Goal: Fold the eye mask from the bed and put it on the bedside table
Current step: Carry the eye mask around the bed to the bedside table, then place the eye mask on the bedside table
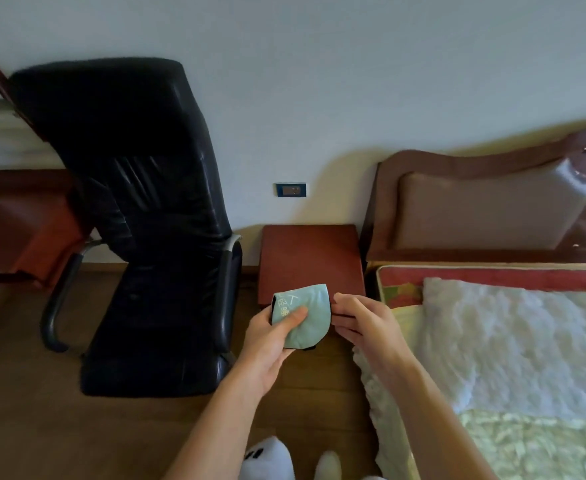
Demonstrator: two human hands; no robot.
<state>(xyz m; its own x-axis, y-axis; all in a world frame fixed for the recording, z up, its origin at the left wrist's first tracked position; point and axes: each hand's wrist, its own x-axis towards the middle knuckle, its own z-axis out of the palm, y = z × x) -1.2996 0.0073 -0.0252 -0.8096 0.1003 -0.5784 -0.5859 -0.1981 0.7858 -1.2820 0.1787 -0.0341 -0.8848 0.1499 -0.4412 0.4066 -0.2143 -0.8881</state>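
The eye mask (310, 311) is pale green with a black back and light print, and it is folded in half. I hold it in the air, just in front of the near edge of the reddish-brown bedside table (310, 259). My left hand (272, 341) grips its left side, thumb pressed on top. At the mask's right edge, my right hand (364, 325) pinches the fabric and a dark strap with its fingertips. The bed (513, 344), under a white fluffy blanket, lies to the right.
A black leather office chair (146, 223) stands left of the bedside table. A padded brown headboard (485, 202) rises behind the bed. A wall socket (291, 189) sits above the table. A desk (14, 216) is at far left. White slippers (270, 460) show on the wooden floor.
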